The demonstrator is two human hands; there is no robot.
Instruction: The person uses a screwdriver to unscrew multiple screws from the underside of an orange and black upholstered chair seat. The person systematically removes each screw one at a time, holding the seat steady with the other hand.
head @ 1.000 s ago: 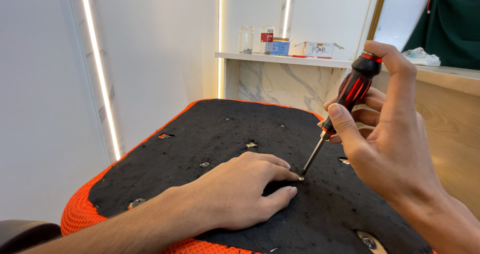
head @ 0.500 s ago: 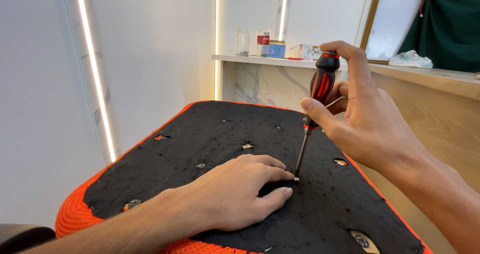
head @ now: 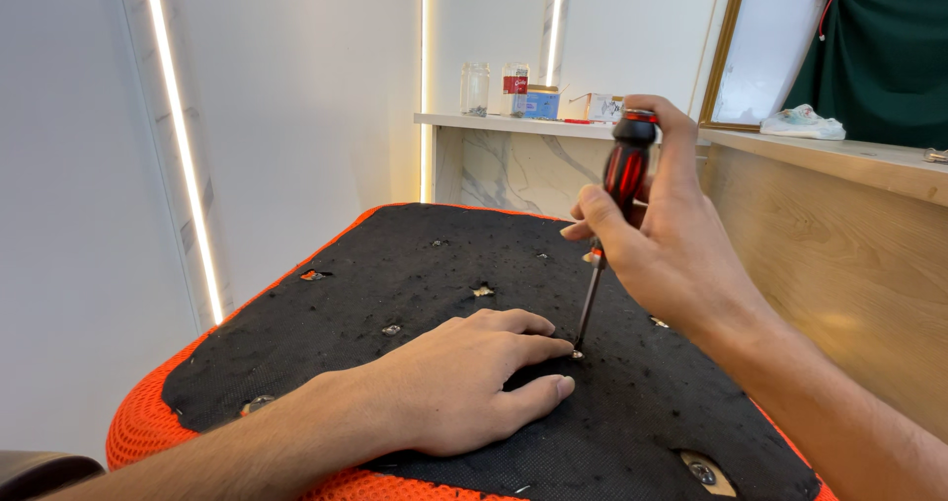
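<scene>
Right hand (head: 681, 254) is wrapped round the handle of a screwdriver (head: 614, 215); thumb is laid along the near side of the handle and the fingers are curled over its top. Handle: glossy, red and black, rounded, with ribbed contours. Shaft: thin bare metal, held nearly upright with a slight lean. The tip is set on a small metal screw (head: 577, 354) in the panel.

Left hand (head: 464, 383) is laid palm down on the panel, fingers loosely spread and flat; nothing is pinched. Index fingertip and thumb tip are placed either side of the screw, just beside the screwdriver tip.

Panel (head: 395, 284): flat, rounded outline, covered in coarse black fibrous fabric with lint flecks. Several small holes are torn in the fabric, with metal fittings seen inside. A larger oval cut-out (head: 706, 472) with a fastener is noted at the near right edge. The border (head: 138, 427) is orange open-weave mesh.

Behind: a white shelf (head: 494, 122) on marble-veined stone, carrying two clear glass jars (head: 475, 88) and small boxes. A pale wood counter (head: 849, 155) is seen at right, green cloth (head: 879, 57) hung above it. Vertical light strips are set in the white wall.
</scene>
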